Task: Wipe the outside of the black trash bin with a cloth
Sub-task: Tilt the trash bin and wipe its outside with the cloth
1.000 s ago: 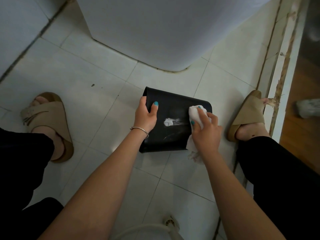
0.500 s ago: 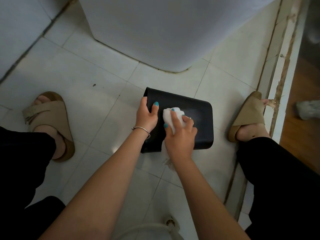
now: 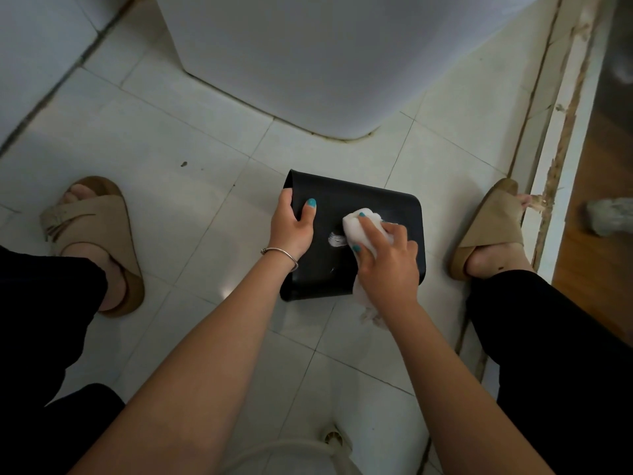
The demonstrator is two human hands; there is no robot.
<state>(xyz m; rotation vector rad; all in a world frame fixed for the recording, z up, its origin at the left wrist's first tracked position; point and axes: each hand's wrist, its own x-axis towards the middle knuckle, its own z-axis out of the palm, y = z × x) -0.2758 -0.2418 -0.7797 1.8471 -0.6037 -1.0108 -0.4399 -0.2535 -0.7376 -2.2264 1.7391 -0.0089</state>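
We have the black trash bin (image 3: 346,204) lying on its side on the white tiled floor (image 3: 144,159), between our two sandalled feet and just in front of a large white appliance base (image 3: 308,63). Our left hand (image 3: 291,224) grips the bin's left edge: the thumb lies across the upturned wall, the fingers curl round the rim, so the bin is braced. Our right hand (image 3: 387,258) has its fingers curled round a bunched white cloth (image 3: 358,226) and presses it against the upturned wall; a loose tail of cloth hangs below the wrist, over the bin's near edge.

A pale smear (image 3: 337,240) sits on the black surface just left of the cloth, with a fainter mark (image 3: 332,270) lower down.

Judgement: the wipe is under way on this one face; the smear is not yet cleared, and the faces against the floor cannot be seen.

Notes for doing the step well:
- Pass the cloth directly over the smear with firm, overlapping strokes, pad flat to the wall.
- Keep the left grip tight so the bin does not skid on the tile.
- Refold to a clean patch if residue only spreads.
- Rotate the bin afterwards to reach the hidden sides.
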